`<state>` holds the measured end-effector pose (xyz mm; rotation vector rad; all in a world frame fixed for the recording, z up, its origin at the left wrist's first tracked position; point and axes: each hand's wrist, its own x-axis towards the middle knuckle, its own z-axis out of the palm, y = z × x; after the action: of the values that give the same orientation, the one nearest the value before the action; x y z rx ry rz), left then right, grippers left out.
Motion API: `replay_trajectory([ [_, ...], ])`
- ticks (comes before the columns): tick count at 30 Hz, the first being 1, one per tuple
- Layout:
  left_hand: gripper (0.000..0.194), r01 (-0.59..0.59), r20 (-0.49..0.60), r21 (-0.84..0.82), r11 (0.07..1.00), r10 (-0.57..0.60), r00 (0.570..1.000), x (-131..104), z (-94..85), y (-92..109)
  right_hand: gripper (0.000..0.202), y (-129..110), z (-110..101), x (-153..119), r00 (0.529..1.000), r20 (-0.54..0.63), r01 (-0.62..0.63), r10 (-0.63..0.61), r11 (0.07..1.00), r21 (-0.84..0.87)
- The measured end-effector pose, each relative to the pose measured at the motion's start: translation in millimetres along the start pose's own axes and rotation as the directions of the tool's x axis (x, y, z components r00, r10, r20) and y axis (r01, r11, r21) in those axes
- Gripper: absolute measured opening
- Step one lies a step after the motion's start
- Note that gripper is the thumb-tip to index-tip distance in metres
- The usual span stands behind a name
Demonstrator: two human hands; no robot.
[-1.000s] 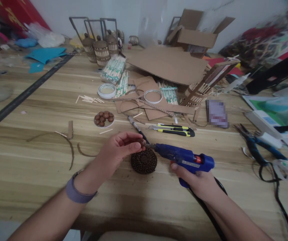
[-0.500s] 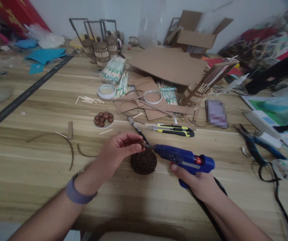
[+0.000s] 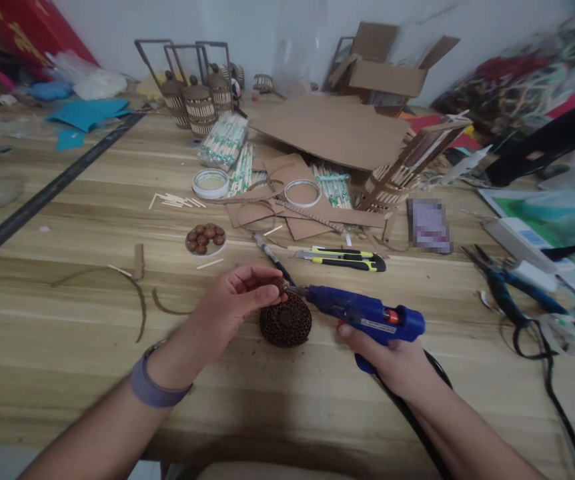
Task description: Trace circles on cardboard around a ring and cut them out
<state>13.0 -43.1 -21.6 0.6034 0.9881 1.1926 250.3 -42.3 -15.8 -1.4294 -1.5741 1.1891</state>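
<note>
Between the thumb and fingers of my left hand (image 3: 235, 297) is a small brown bead (image 3: 281, 287), partly hidden by the fingertips. My right hand (image 3: 392, 360) grips a blue glue gun (image 3: 362, 313) by its handle, and the metal nozzle points left, right at the bead. Just below them on the table sits a round, dark brown coil of corrugated cardboard (image 3: 285, 323). Beyond my left hand, a shallow round dish (image 3: 217, 250) holds several round brown beads. A pen-like tool (image 3: 270, 250) lies behind the coil.
A yellow and black utility knife (image 3: 352, 259) lies past the glue gun. Pliers (image 3: 502, 287) are at the right. Tape rolls (image 3: 211, 182), cardboard sheets (image 3: 337, 130) and packs of sticks (image 3: 225, 137) fill the middle back. Small lidded baskets (image 3: 198, 107) stand behind. Brown strips (image 3: 142, 307) lie left.
The view has shifted very slightly. Both hands keep nearly the same pose, with the nozzle still at the bead.
</note>
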Motion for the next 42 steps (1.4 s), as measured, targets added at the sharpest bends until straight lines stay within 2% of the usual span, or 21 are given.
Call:
replay_trajectory([
  [9, 0.034, 0.051, -0.011, -0.086, 0.995, -0.052, 0.999, -1, 4.4, 5, 0.027, 7, -1, 0, 0.999, 0.036, 0.035, -0.034, 0.999, -0.028],
  [20, 0.038, 0.104, -0.047, -0.136, 0.985, -0.112, 0.993, -1, 6.2, 6, 0.021, -2, 0, 0, 0.997, 0.068, 0.035, -0.033, 0.999, -0.024],
  [23, 0.037, 0.057, -0.082, -0.092, 0.994, -0.065, 0.995, 0, 3.9, 6, 0.024, 2, -2, 4, 0.997, 0.059, -0.045, 0.040, 0.995, 0.086],
  [26, 0.027, -0.078, -0.089, 0.125, 0.989, 0.090, 0.992, -1, 0.2, 5, 0.033, 5, -3, 14, 0.988, 0.066, -0.153, 0.139, 0.937, 0.314],
  [28, 0.019, -0.186, 0.003, 0.399, 0.898, 0.202, 0.979, -3, -2.1, 4, 0.041, 6, -4, 22, 0.985, 0.084, -0.172, 0.151, 0.880, 0.443],
  [29, 0.016, -0.254, 0.087, 0.542, 0.801, 0.247, 0.965, -4, -2.9, 4, 0.043, 6, -5, 26, 0.983, 0.091, -0.181, 0.157, 0.852, 0.491],
  [31, 0.015, -0.413, 0.283, 0.741, 0.530, 0.312, 0.907, -6, -3.9, 1, 0.045, 6, -5, 31, 0.977, 0.115, -0.213, 0.179, 0.810, 0.547],
  [33, 0.018, -0.532, 0.444, 0.804, 0.265, 0.328, 0.834, -7, -4.3, -2, 0.045, 6, -6, 33, 0.968, 0.144, -0.251, 0.206, 0.779, 0.575],
  [35, 0.018, -0.581, 0.530, 0.809, 0.095, 0.309, 0.789, -7, -4.6, -6, 0.043, 7, -6, 33, 0.961, 0.161, -0.277, 0.225, 0.758, 0.591],
  [38, 0.017, -0.610, 0.593, 0.792, -0.038, 0.284, 0.753, -6, -5.5, -10, 0.042, 8, -5, 32, 0.957, 0.170, -0.288, 0.233, 0.750, 0.595],
  [42, 0.016, -0.644, 0.646, 0.756, -0.118, 0.297, 0.703, -4, -7.2, -15, 0.042, 9, -5, 32, 0.959, 0.170, -0.283, 0.227, 0.758, 0.587],
])
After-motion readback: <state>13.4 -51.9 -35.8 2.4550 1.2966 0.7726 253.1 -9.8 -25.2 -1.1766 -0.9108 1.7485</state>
